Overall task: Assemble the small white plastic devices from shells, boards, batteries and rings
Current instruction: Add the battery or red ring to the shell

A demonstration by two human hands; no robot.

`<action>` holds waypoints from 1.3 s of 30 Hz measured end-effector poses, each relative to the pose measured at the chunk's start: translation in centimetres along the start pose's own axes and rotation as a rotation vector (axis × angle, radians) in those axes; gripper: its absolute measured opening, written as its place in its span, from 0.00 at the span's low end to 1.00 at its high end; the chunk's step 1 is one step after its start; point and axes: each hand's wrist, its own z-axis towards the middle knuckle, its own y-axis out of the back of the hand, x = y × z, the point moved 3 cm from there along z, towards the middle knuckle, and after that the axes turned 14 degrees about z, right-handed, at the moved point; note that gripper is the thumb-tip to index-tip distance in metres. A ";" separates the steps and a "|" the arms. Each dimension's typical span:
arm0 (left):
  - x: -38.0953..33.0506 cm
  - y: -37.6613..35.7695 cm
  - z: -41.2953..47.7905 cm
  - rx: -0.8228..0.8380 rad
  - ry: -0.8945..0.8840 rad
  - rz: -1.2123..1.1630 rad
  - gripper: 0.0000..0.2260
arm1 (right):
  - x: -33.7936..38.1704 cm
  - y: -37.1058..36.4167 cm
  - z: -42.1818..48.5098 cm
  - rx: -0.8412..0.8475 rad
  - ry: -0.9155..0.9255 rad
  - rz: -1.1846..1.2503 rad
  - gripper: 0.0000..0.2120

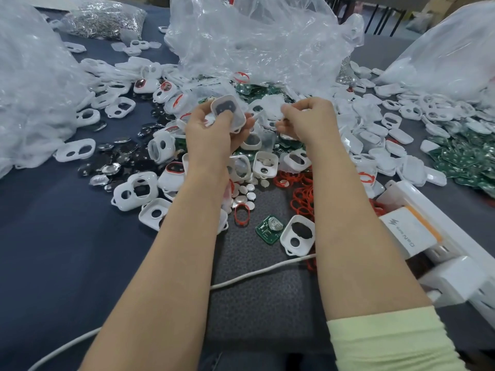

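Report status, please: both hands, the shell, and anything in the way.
Left hand grips white shell, raised over the parts pile. Right hand curled beside it, contents unclear. Nothing blocking seen.

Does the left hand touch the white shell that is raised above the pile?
Touching. The head view shows the left hand gripping the white shell along its lower edge and side.
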 end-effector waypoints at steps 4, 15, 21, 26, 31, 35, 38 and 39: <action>0.1 0.0 0.1 0.001 0.023 -0.029 0.07 | -0.3 0.4 0.0 -0.057 0.010 0.067 0.06; 0.5 -0.6 -0.2 0.082 0.059 0.097 0.09 | -1.8 -0.4 -0.8 0.120 0.146 -0.786 0.17; 0.8 -0.8 -0.1 0.126 0.068 0.132 0.10 | -2.0 -0.7 -0.6 0.132 0.151 -0.783 0.14; 1.0 -1.2 -0.1 0.158 0.130 0.110 0.04 | -0.6 0.7 -1.9 0.066 0.180 -0.302 0.09; 0.9 -1.5 -0.2 0.168 0.191 0.106 0.07 | 0.6 0.7 -3.5 0.191 0.184 0.147 0.10; 0.8 -1.6 -0.4 0.205 0.196 0.102 0.08 | 0.7 0.3 -4.3 0.176 0.309 0.061 0.08; 0.8 -1.6 -0.5 0.237 0.188 0.135 0.10 | 0.8 0.0 -4.3 0.173 0.337 0.036 0.05; 0.8 -1.6 -0.5 0.243 0.185 0.143 0.10 | 0.8 0.0 -4.4 0.169 0.337 0.027 0.05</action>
